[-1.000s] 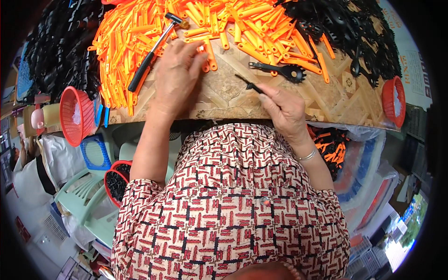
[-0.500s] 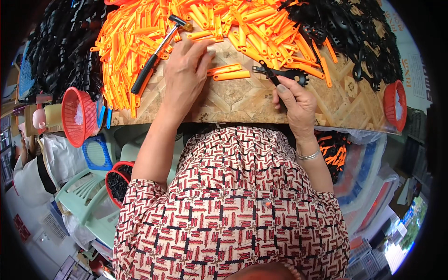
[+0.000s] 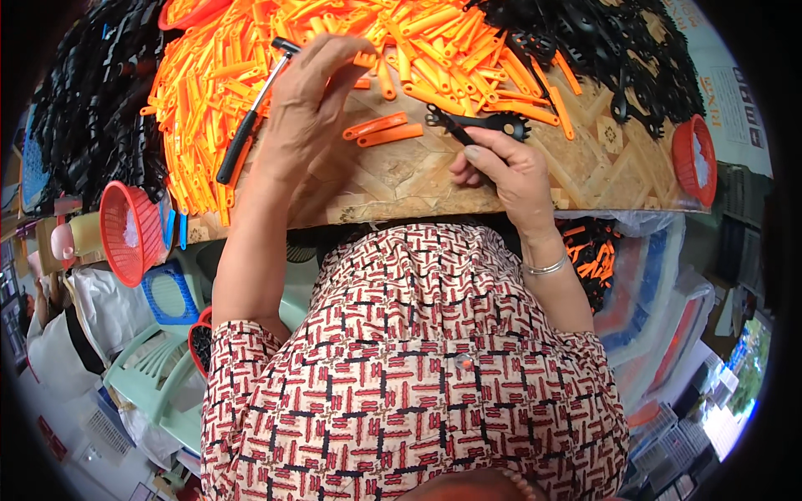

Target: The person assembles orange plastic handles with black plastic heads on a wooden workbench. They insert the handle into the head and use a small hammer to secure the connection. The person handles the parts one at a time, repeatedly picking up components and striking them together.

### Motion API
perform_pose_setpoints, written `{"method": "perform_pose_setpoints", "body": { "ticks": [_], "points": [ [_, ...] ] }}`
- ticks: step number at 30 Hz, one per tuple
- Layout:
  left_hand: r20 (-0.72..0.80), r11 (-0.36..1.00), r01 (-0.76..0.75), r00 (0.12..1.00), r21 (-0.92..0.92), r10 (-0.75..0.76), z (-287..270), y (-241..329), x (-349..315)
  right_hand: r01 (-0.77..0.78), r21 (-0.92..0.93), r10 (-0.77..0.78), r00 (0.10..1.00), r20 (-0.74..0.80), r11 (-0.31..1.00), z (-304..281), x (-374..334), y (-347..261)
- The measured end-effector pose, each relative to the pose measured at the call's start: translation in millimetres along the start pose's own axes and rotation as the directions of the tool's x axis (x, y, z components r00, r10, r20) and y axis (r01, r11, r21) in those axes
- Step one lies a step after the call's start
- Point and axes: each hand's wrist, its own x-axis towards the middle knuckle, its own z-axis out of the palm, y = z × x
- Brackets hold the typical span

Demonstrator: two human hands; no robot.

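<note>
My right hand (image 3: 511,167) pinches a narrow black plastic piece (image 3: 454,129) with a looped end, held slantwise above the table's near part. Just beyond its fingers lies a black toothed plastic piece (image 3: 506,125). My left hand (image 3: 305,104) is raised over the edge of a heap of orange plastic handles (image 3: 225,79), its fingers bent and apart from the thumb. Orange shows between those fingertips; whether they touch a handle is unclear. Two loose orange handles (image 3: 391,135) lie between my hands. A small hammer (image 3: 242,129) with a black grip rests by my left hand, partly on the heap.
Piles of black plastic pieces cover the far left (image 3: 92,108) and far right (image 3: 597,50) of the patterned table (image 3: 401,188). Red baskets stand at its left (image 3: 125,242) and right (image 3: 695,163) edges. A green chair (image 3: 154,367) is at lower left.
My left hand has moved farther out and slightly left, up toward the orange heap. My right hand keeps the black piece, which now points more to the left. The whole view has shifted a little.
</note>
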Motion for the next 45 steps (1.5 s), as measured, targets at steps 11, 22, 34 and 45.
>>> {"method": "perform_pose_setpoints", "body": {
  "ticks": [11, 22, 34, 45],
  "points": [
    [0.312, 0.997, -0.071, 0.948, 0.013, 0.064, -4, 50, -32, -0.232, 0.014, 0.228, 0.966, 0.119, 0.973, -3, 3, -24],
    [0.252, 0.978, -0.207, 0.948, 0.015, 0.197, 14, 43, -30, -0.268, -0.024, 0.266, 0.937, 0.226, 0.963, -10, 6, -21],
    [0.299, 0.970, -0.242, 0.926, -0.007, 0.232, 16, 48, -29, -0.320, -0.064, 0.325, 0.905, 0.274, 0.945, -18, 8, -28],
    [0.384, 0.999, -0.050, 0.922, 0.005, 0.044, 18, 73, -44, 0.177, -0.213, -0.057, 0.879, 0.474, 0.961, -29, 4, -5]
  ]
}}
